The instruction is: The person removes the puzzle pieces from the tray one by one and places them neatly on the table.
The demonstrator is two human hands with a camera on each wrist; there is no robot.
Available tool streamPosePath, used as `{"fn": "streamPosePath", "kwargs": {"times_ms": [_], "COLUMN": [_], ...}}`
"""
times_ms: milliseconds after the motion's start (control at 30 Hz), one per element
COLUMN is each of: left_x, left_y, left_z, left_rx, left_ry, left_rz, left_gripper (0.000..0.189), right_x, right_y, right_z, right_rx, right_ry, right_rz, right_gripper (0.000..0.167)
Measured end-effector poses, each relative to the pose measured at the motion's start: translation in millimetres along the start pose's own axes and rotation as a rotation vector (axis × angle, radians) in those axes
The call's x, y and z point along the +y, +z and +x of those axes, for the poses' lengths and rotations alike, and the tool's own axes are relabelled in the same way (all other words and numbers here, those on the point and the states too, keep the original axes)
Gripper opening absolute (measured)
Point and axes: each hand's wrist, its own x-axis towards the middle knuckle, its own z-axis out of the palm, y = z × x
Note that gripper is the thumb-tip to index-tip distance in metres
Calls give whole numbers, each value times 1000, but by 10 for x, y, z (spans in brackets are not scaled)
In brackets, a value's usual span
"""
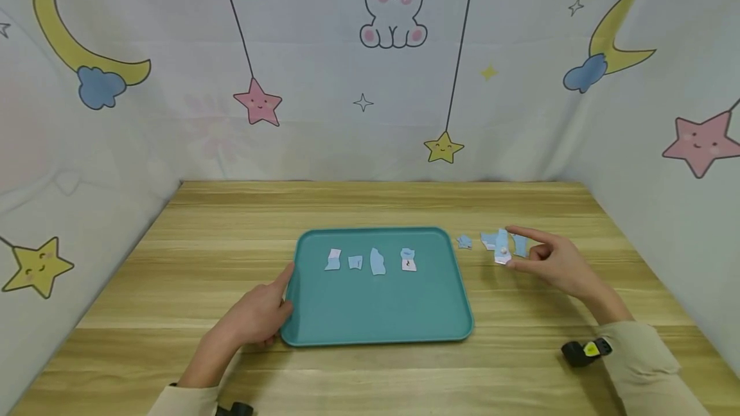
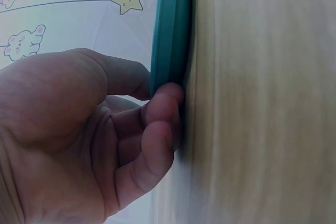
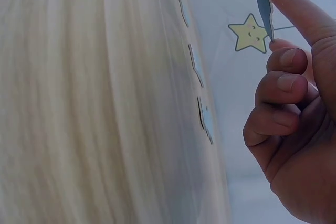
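Note:
My left hand (image 1: 258, 314) holds the left rim of a teal tray (image 1: 378, 313); in the left wrist view the thumb lies over the rim and curled fingers meet its outer wall. Several torn-edged light blue pieces (image 1: 378, 261) lie in a row inside the tray. Right of it, my right hand (image 1: 556, 263) pinches a thin blue-and-white piece (image 1: 502, 250) between thumb and forefinger, raised off the table. The right wrist view shows this piece (image 3: 261, 4) edge-on. Below it lie a partly covered piece (image 1: 487, 240) and another blue piece (image 1: 520, 246).
A small blue piece (image 1: 464, 241) lies just off the tray's right edge. The wooden table (image 1: 370, 377) ends at a white cloth backdrop (image 1: 324, 146) printed with stars, moons and a rabbit. A black wrist camera (image 1: 576, 353) sits at the right sleeve.

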Motion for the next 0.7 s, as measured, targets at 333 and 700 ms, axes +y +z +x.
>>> {"fn": "streamPosePath", "kwargs": {"times_ms": [333, 700], "left_x": [5, 10], "left_y": [7, 2], "left_z": [2, 12], "left_rx": [2, 2], "left_ry": [-3, 3], "left_rz": [6, 7], "left_gripper": [75, 75], "right_x": [133, 294], "right_y": [-145, -336], "right_z": [-50, -83], "right_rx": [18, 3], "right_ry": [26, 91], "right_rz": [-36, -85], "right_gripper": [69, 72]}}
